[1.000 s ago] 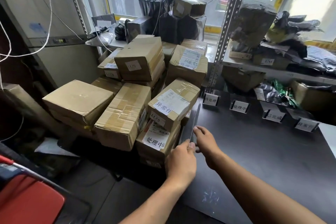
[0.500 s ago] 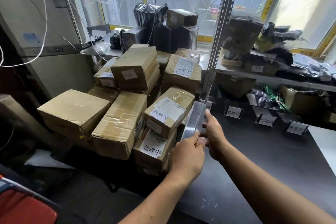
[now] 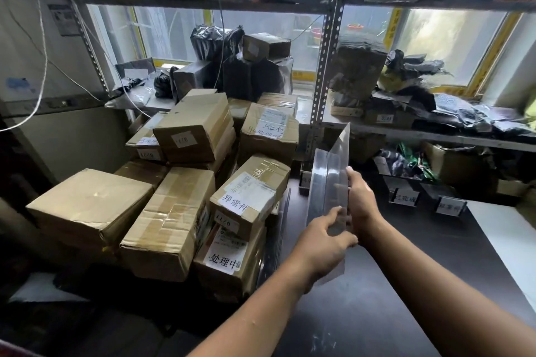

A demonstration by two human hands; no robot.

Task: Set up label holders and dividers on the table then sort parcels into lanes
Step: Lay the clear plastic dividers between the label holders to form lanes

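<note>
— From the head view, what is being held?
— A clear divider is held on edge over the tabletop. Its lower part is pinched by the left hand, and its side is clasped by the right hand.
— And nearby?
— Taped parcels are stacked left of the left hand. Label holders are stood beyond the right hand.
</note>
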